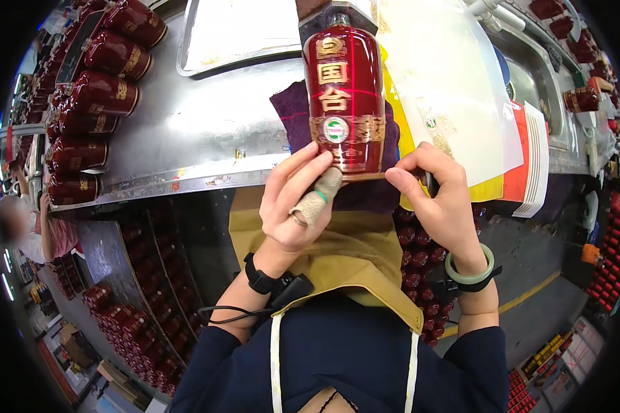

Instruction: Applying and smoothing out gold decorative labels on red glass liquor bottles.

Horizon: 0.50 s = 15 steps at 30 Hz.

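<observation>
As the red bottle [348, 89] rests over purple cloth [293, 113] on the worktop [186, 131], the left hand [291, 210] touches its lower end, fingers extended; the right hand [442, 197] is curled beside it, grip unclear.

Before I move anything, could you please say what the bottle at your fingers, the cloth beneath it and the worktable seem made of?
The bottle looks like glass or glazed ceramic: glossy red with highlights. The cloth seems a matte, towel-like fabric, given its dull purple surface. The worktable appears satiny metal, perhaps steel: silver-grey glare.
</observation>
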Tool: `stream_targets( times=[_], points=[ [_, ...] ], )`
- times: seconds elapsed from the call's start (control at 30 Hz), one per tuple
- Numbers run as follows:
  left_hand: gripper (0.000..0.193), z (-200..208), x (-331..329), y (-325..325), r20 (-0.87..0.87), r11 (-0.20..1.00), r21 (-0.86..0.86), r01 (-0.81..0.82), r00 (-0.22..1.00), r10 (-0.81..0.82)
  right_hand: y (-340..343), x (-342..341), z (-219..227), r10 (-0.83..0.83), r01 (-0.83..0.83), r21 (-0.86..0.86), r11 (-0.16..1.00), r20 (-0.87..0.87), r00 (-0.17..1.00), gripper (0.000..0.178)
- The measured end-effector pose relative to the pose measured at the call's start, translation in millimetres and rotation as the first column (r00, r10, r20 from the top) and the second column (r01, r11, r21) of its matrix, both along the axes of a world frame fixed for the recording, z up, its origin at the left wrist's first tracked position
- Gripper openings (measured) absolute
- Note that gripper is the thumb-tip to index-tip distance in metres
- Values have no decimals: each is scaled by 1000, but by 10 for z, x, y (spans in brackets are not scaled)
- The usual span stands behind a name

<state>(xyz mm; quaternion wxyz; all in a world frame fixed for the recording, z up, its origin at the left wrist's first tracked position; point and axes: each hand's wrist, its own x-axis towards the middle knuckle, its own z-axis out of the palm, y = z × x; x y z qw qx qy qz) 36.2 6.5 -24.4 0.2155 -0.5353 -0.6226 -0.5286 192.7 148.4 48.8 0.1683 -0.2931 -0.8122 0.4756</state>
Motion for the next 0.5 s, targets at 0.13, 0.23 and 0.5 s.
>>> stream_targets(
  times=[0.13,0.23,0.5],
  points=[
    [32,-14,-10,-41,7,999,-47,11,1000,-10,-2,-3,-7,-2,2,0,1000,-7,1000,19],
    [28,16,0,-64,-8,997,-69,37,999,-38,10,14,22,4,-4,9,1000,11,1000,19],
    [29,69,99,-62,-160,985,-158,-67,986,42,14,12,-18,-9,9,-2,1000,14,1000,19]
  ],
)
